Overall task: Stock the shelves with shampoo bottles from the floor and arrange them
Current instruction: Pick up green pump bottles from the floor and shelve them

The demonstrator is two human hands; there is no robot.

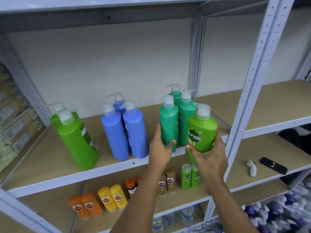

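Note:
On the upper shelf (50, 167) stand pump bottles in groups: two light-green bottles (77, 140) at the left, three blue bottles (124, 132) in the middle, three teal-green bottles at the right. My left hand (159, 148) grips the front teal-green bottle (169, 125) near its base. My right hand (210, 157) grips a light-green Sunsilk pump bottle (202, 133), held at the shelf's front edge just right of the teal group, label towards me.
The lower shelf (185, 199) carries small orange (85, 206), yellow (112, 198), brown (166, 181) and green (190, 176) bottles. A white object (251, 168) and a black object (273, 165) lie on the right bay's shelf. A perforated upright post (249, 81) stands just right of my right hand.

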